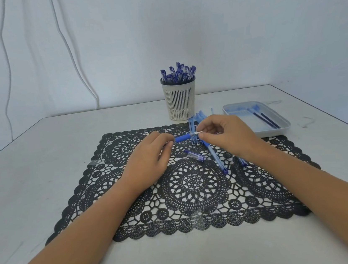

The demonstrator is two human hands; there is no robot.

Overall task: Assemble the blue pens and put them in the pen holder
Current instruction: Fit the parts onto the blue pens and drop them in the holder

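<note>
A blue pen (183, 138) is held level above the black lace mat (188, 187). My left hand (149, 156) grips its barrel end, and my right hand (226, 134) pinches its metal tip end. A loose pen cap (194, 155) lies on the mat just below the pen. Several pale blue pen barrels (214, 157) lie under and beside my right hand. The cream slotted pen holder (179, 100) stands behind, filled with several capped blue pens (178, 73).
A shallow white tray (281, 118) at the right holds two dark refills (264, 118) and some pale blue parts. The grey table's right edge (331, 121) runs close past the tray. White cables hang on the wall at the left.
</note>
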